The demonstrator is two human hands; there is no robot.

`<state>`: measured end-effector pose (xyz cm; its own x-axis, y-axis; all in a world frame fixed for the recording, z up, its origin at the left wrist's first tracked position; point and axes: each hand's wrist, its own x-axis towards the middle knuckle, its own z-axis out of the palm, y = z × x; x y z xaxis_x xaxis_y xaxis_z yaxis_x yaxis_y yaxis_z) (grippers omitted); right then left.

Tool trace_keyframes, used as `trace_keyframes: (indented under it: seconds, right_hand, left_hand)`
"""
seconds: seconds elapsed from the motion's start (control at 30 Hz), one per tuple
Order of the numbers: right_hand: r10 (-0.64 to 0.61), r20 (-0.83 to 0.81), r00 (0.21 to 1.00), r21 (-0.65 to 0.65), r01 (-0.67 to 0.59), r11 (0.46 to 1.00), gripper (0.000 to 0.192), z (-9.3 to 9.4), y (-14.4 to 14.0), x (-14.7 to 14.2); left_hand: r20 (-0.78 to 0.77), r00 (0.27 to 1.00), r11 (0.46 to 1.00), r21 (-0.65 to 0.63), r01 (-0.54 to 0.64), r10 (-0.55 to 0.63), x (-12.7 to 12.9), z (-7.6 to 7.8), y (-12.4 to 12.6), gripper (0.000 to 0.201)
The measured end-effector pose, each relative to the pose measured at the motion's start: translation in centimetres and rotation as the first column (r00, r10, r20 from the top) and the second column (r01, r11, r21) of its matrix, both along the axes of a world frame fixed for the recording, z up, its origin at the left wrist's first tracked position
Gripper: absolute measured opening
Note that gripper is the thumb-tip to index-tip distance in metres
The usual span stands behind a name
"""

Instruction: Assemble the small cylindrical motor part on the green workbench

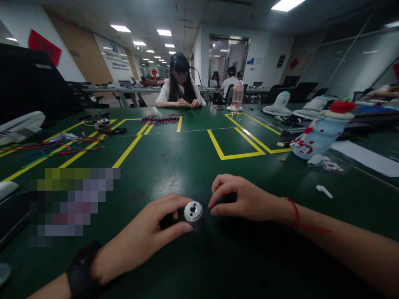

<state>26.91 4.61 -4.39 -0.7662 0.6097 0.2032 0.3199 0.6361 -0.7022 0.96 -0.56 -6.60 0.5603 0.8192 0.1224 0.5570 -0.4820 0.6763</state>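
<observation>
Between the left hand's thumb and fingers, a short silver-topped metal cylinder is pinched, top face up, over the dark green tabletop. Just beside it, the right hand curls loosely, thumb and fingertips parted, gripping nothing. Farther right lies a white plastic earbud.

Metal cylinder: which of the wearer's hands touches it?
The left hand, with the black watch; the right hand, with the red bracelet, is apart from the cylinder.

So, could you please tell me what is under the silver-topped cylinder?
Green tabletop shows around the silver-topped cylinder, held by the left hand; its own body hides the spot directly beneath.
</observation>
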Motion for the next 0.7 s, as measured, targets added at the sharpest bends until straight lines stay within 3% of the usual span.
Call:
trace_keyframes:
  seconds: [0.27,0.43,0.53,0.63,0.7]
  right_hand:
    - [0.079,0.189,0.979,0.081,-0.096,0.992,0.016,-2.1,1.9,1.1]
    - [0.083,0.102,0.991,-0.048,-0.078,0.996,0.023,-1.6,1.9,1.5]
    - [-0.113,-0.067,0.991,-0.2,0.098,0.975,0.025,-1.6,2.5,1.9]
    - [-0.435,-0.186,0.881,-0.26,0.383,0.886,0.023,-2.2,3.9,2.7]
    - [-0.554,-0.208,0.806,-0.252,0.503,0.827,0.024,-2.9,5.0,3.4]
  left_hand:
    - [0.002,1.0,1.0,0.007,0.016,-0.016,1.0,-1.4,1.6,0.032]
    - [-0.012,1.0,1.0,-0.013,0.006,-0.007,0.8,-1.4,1.2,0.033]
    - [-0.018,1.0,1.0,-0.003,-0.001,0.001,0.5,-1.3,0.7,0.031]
    - [-0.014,1.0,1.0,-0.015,0.004,-0.005,0.4,-1.0,0.3,0.029]
    - [-0.013,1.0,0.999,-0.033,0.011,-0.012,0.5,-0.8,0.1,0.028]
